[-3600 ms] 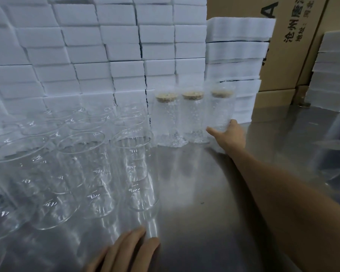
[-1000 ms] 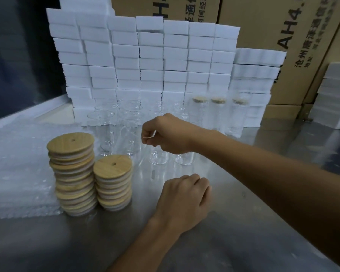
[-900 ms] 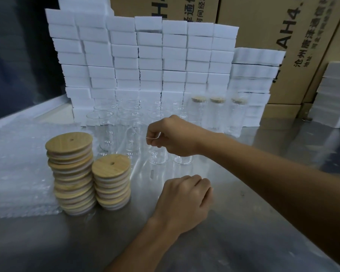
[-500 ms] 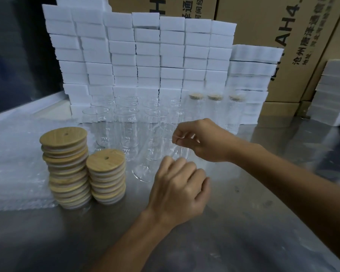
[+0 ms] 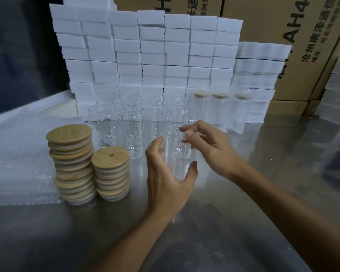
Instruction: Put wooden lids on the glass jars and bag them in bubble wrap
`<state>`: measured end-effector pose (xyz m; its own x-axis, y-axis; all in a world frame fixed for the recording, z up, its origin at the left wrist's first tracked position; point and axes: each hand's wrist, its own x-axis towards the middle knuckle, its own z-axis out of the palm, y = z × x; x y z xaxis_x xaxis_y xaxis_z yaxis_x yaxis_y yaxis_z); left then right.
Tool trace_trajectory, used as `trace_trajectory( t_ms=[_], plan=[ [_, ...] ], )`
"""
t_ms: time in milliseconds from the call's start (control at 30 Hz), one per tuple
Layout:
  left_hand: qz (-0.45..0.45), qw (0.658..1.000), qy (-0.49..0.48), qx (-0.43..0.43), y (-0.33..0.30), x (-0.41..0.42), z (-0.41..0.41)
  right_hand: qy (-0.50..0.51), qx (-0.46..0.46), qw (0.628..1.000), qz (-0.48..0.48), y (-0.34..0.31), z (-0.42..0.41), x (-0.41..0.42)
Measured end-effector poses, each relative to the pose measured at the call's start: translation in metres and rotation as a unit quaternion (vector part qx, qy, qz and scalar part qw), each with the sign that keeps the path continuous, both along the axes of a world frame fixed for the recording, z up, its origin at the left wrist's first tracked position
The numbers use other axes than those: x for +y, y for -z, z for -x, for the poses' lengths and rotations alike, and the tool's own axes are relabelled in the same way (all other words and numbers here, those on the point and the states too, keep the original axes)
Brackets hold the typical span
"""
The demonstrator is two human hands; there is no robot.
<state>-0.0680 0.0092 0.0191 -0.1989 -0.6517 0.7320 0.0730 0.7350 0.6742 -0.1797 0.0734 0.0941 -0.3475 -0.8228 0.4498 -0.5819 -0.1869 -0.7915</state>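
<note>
Nearest, over the middle of the steel bench (image 5: 243, 222), the left hand (image 5: 165, 181) is spread wide, thumb and fingers (image 5: 154, 148) curving round the lower body of a clear glass jar (image 5: 175, 154) without clearly closing on it; whether they touch the glass I cannot tell. Just beyond, the right hand (image 5: 208, 146) pinches the jar's rim between thumb and forefinger. Left of them stand two stacks of wooden lids (image 5: 110, 160), beside bubble wrap (image 5: 18, 163) at the bench's left edge. Behind, rows of open jars (image 5: 132, 122), then three wrapped, lidded jars (image 5: 220, 108) against white foam blocks (image 5: 151, 50) at the far edge.
</note>
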Motion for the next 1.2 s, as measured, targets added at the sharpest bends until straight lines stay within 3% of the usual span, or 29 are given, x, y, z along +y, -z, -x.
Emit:
trace_trajectory(
  t_ms=[100,300,467,633,900,1033,1200],
  plan=[
    [-0.107,0.992,0.038,-0.051,0.003,-0.005,0.001,0.005,-0.076,0.996,0.035,0.015,-0.007,-0.004],
    [-0.164,0.978,0.072,-0.104,0.008,-0.019,0.001,-0.006,-0.139,0.99,0.015,0.053,-0.013,-0.015],
    [-0.184,0.964,0.092,-0.17,0.01,-0.03,-0.005,-0.013,-0.115,0.99,-0.075,0.075,-0.006,-0.016],
    [-0.206,0.927,0.092,-0.3,-0.004,-0.029,-0.016,-0.012,-0.119,0.99,-0.069,0.08,-0.003,-0.015],
    [-0.137,0.925,0.043,-0.352,-0.05,0.0,-0.031,-0.024,-0.134,0.989,-0.06,0.084,0.002,-0.017],
    [0.02,0.939,-0.103,-0.328,-0.078,0.005,-0.051,-0.02,-0.14,0.988,-0.055,0.088,0.004,-0.017],
    [0.143,0.861,-0.27,-0.407,-0.08,-0.005,-0.067,-0.006,-0.124,0.99,-0.063,0.088,0.003,-0.014]
  ],
)
